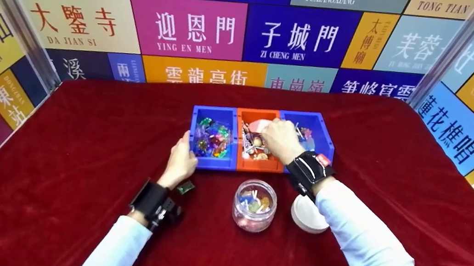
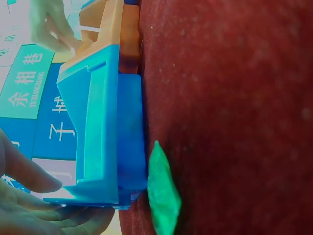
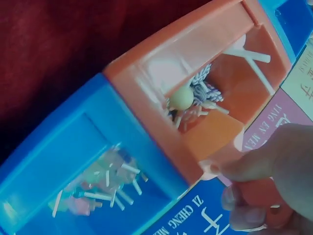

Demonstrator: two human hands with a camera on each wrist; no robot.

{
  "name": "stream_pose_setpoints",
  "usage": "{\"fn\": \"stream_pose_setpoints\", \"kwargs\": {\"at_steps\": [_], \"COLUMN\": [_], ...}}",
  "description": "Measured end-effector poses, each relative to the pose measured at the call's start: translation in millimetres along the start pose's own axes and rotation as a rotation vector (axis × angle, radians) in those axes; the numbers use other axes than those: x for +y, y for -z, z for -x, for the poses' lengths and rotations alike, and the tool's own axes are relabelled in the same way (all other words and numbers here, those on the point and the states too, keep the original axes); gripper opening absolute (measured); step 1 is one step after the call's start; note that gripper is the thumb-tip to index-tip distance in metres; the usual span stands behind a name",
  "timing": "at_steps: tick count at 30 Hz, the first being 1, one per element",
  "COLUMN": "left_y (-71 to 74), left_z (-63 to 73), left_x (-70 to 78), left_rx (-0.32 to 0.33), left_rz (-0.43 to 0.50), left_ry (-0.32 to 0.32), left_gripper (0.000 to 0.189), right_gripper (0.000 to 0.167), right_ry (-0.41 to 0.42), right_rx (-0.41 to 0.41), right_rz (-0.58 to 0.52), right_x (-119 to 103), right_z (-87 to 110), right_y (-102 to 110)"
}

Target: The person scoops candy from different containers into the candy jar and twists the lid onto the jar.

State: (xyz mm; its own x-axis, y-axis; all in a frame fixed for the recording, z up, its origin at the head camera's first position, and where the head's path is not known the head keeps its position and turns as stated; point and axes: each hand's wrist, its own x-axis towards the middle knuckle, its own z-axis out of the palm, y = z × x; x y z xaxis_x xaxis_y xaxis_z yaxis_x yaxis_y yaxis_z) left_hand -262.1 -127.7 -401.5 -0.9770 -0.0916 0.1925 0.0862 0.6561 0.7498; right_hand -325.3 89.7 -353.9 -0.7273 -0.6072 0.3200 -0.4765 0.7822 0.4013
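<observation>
1. My right hand (image 1: 283, 138) reaches into the orange bin (image 1: 255, 166), fingertips drawn together by a pale pink piece (image 1: 259, 126) at its far side; I cannot tell whether I pinch it.
2. My left hand (image 1: 181, 161) grips the end of the left blue bin (image 1: 214, 163), thumb over the rim, fingers under its outer edge.
3. Done so far: the lid (image 1: 308, 216) is off the jar (image 1: 252, 221) and lies to its right. Small pieces lie in the jar, the orange bin, the left blue bin and the right blue bin (image 1: 327, 141).
4. Left, as I judge it: the work is partway, with the jar uncapped and one green piece (image 1: 185, 187) loose on the cloth (image 1: 74, 166), just beside my left wrist. I cannot tell how full the jar is.
5. Room: the cloth runs wide to left and right of the bins. The jar stands near me, close to the orange bin, so only a narrow lane separates them. My right sleeve (image 1: 374, 245) passes just beside the lid and could nudge it.
</observation>
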Motion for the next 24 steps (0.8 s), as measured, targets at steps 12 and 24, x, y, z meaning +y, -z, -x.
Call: {"fn": "stream_pose_setpoints", "kwargs": {"at_steps": [12,24], "left_y": [0.7,0.6], "left_z": [-1.2,1.2], "left_x": [-1.3,-0.9], "left_rx": [0.005,0.027], "left_rz": [0.007,-0.005], "left_ry": [0.005,-0.041], "left_gripper": [0.062,0.062], "right_gripper": [0.021,0.010], "right_ry": [-0.127,-0.037], "right_rx": [-0.448,0.023], "right_rz": [-0.268,-0.093], "right_x": [5,-8], "right_z": [-16.9,-5.0], "right_y": [30,5]}}
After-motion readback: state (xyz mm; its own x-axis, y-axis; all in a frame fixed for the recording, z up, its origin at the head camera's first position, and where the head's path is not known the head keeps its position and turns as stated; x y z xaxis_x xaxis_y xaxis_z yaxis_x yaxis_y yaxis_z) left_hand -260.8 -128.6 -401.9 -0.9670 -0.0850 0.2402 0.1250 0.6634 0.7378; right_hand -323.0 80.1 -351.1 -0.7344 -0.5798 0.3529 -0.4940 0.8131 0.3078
